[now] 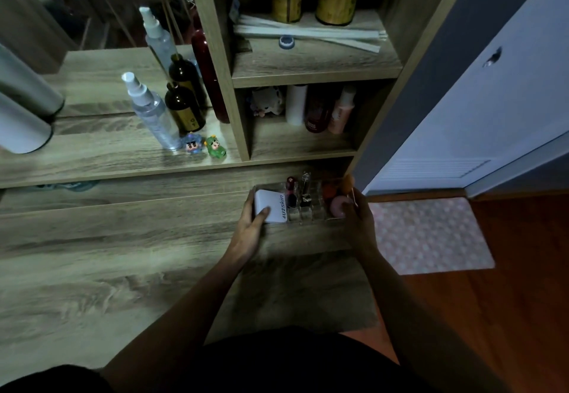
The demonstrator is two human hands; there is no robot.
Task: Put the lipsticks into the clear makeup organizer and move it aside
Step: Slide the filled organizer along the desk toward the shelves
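Note:
The clear makeup organizer [311,215] sits at the right end of the wooden desk, close under the shelf unit. Two lipsticks stand upright in its slots: a dark red one [291,195] and a black and silver one [305,190]. A white 4U2skin box [272,207] fills its left end; orange and pink sponges [338,203] fill its right end. My left hand [251,227] grips the organizer's left end, thumb on the white box. My right hand [358,218] grips its right end.
A wooden shelf unit [243,152] rises just behind the organizer, holding bottles and tubes. A spray bottle [152,112], a dark bottle [184,109] and two small figurines [204,146] stand on the raised ledge at left. A pink mat [431,235] lies on the floor at right.

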